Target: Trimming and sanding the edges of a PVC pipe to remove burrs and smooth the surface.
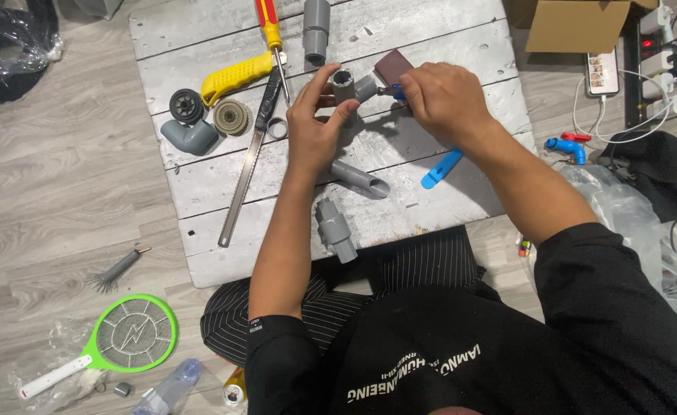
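My left hand (317, 127) grips a grey plastic pipe fitting (348, 86) just above the whitewashed wooden board (446, 46). My right hand (444, 98) is closed on a small blue-handled tool (397, 94) whose tip meets the side of the fitting. A dark maroon block (392, 66) shows just behind my right fingers. Below my hands lie a cut grey pipe piece (361, 180), a grey coupling (335, 229) and a blue plastic handle (441, 169).
On the board's left are a yellow-handled saw (246, 146), a red-and-yellow screwdriver (269, 31), a grey elbow (189, 136), two round fittings and a grey ring. A grey pipe joint (316, 29) lies at the top. A cardboard box (577, 24), phone, cables and green racket (129, 335) are on the floor.
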